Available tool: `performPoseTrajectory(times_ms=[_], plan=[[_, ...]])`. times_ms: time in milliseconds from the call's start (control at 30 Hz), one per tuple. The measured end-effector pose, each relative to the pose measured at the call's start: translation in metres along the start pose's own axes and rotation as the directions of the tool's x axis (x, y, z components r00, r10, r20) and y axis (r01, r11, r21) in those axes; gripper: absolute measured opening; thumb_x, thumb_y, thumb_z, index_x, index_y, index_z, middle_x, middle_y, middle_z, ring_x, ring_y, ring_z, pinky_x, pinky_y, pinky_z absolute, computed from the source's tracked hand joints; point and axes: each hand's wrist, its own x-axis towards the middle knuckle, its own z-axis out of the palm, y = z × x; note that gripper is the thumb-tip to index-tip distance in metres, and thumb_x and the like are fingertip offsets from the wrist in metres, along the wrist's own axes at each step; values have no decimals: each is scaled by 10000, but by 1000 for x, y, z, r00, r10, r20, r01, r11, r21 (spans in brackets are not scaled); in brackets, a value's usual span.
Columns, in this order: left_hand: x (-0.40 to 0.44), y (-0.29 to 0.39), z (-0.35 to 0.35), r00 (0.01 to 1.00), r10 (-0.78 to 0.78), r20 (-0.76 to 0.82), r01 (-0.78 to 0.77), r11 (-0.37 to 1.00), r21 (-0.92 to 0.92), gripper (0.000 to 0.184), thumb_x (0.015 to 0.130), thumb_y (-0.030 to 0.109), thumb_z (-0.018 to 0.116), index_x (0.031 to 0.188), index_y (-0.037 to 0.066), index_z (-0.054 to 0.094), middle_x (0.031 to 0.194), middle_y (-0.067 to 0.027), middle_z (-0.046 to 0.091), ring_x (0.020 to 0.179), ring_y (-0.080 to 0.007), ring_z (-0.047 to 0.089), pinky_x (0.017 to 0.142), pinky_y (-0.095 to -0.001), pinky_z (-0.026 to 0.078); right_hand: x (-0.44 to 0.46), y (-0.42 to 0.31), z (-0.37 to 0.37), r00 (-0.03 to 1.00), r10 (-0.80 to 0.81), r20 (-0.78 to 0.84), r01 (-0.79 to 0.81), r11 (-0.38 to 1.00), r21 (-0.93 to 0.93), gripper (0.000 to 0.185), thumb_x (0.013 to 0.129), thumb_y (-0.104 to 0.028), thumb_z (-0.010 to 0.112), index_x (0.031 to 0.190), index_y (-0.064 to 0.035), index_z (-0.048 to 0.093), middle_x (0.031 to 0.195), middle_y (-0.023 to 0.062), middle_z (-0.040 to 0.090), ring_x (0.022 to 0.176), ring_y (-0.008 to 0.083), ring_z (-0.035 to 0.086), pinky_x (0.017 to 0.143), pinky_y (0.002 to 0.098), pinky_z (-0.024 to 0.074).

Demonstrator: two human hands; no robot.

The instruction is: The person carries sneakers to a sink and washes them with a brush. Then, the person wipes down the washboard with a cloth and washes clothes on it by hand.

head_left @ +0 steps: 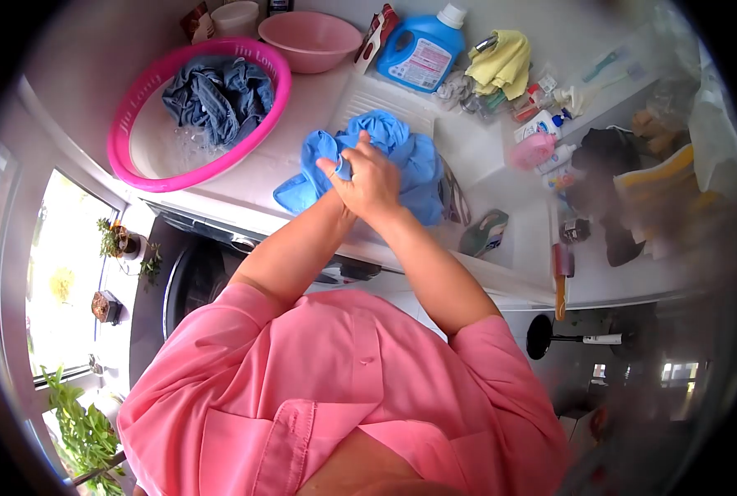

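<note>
A bunched light-blue cloth garment (410, 161) lies at the sink's sloping washboard. My right hand (372, 178) is closed over it, fingers curled, and a small fold of blue shows between thumb and fingers. My left hand (343, 194) comes in from the left and is largely covered by the right one; it appears closed on the same cloth, though its fingers are mostly hidden. Behind the garment is the ribbed washboard (385, 101), partly covered. A green-and-clear brush or soap item (486, 233) sits right of the cloth, beside the sink edge.
A pink-rimmed basin (281, 78) holds wet jeans (219, 95) and suds at left. Behind stand a pink bowl (310, 37) and a blue detergent bottle (422, 51). A yellow cloth (500, 64) and several toiletries, including a white bottle (539, 126), line the right. Below is a washing machine (195, 285).
</note>
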Motion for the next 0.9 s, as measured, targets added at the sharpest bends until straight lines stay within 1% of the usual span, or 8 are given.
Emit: performPoseTrajectory(times_ms=[100, 300, 367, 433, 667, 767, 800, 900], plan=[[12, 10, 4, 802, 285, -525, 428, 338, 838, 362, 906, 438, 529, 963, 92, 617, 933, -92, 633, 859, -206, 615, 779, -344, 497, 11, 26, 4, 994, 98, -51, -103, 990, -101, 370, 816, -398, 647, 738, -36, 640, 738, 160, 629, 680, 362, 621, 589, 439, 474], [13, 51, -26, 927, -271, -258, 366, 798, 479, 413, 943, 479, 394, 1038, 119, 572, 1004, -73, 608, 979, -198, 575, 832, -359, 470, -16, 11, 18, 968, -216, -127, 213, 976, -33, 300, 795, -318, 667, 695, -41, 612, 741, 150, 633, 678, 367, 621, 618, 434, 490], [12, 12, 2, 769, 397, -501, 403, 307, 862, 344, 922, 385, 498, 1003, 72, 615, 990, -114, 645, 888, -250, 617, 796, -382, 497, 6, 32, 8, 987, 8, -160, -9, 1000, -1, 306, 823, -319, 637, 696, -42, 606, 725, 150, 627, 663, 387, 607, 603, 461, 473], [11, -29, 33, 691, 581, -429, 481, 74, 874, 378, 929, 387, 480, 1085, 59, 583, 1052, -121, 624, 951, -279, 593, 823, -398, 483, 21, 43, 0, 997, 11, -75, -22, 989, -146, 300, 877, -317, 581, 790, -32, 617, 814, 163, 638, 743, 378, 615, 651, 441, 479], [33, 44, 15, 987, 96, -129, 90, 332, 939, 436, 972, 403, 380, 1276, 101, 462, 1291, -93, 478, 1170, -244, 455, 969, -380, 378, 3, 13, 18, 988, -120, -94, 141, 952, 270, 297, 908, -262, 537, 1153, -108, 601, 1242, 202, 505, 1184, 359, 458, 999, 391, 355], [17, 31, 16, 979, 182, -87, 189, -685, 704, 474, 990, 410, 338, 1358, 119, 410, 1394, -81, 416, 1264, -229, 395, 1032, -373, 333, 15, 20, 16, 994, 84, -75, -54, 940, 338, 355, 909, -295, 523, 1229, -150, 577, 1366, 210, 418, 1271, 390, 380, 1059, 423, 298], [7, -15, 28, 962, 176, -210, 228, -88, 970, 469, 989, 417, 337, 1357, 136, 415, 1403, -67, 403, 1280, -216, 373, 1052, -372, 310, 32, 31, 12, 957, 261, -123, -201, 909, 367, 369, 914, -320, 516, 1242, -158, 570, 1376, 191, 413, 1259, 401, 389, 1048, 446, 305], [23, 22, 17, 970, -214, -112, 185, 357, 916, 508, 966, 467, 356, 1366, 156, 403, 1400, -56, 404, 1285, -233, 361, 1072, -373, 272, 25, 23, 20, 986, 40, -161, -15, 988, 155, 418, 885, -322, 540, 1258, -135, 541, 1365, 190, 427, 1268, 400, 378, 1050, 450, 305]])
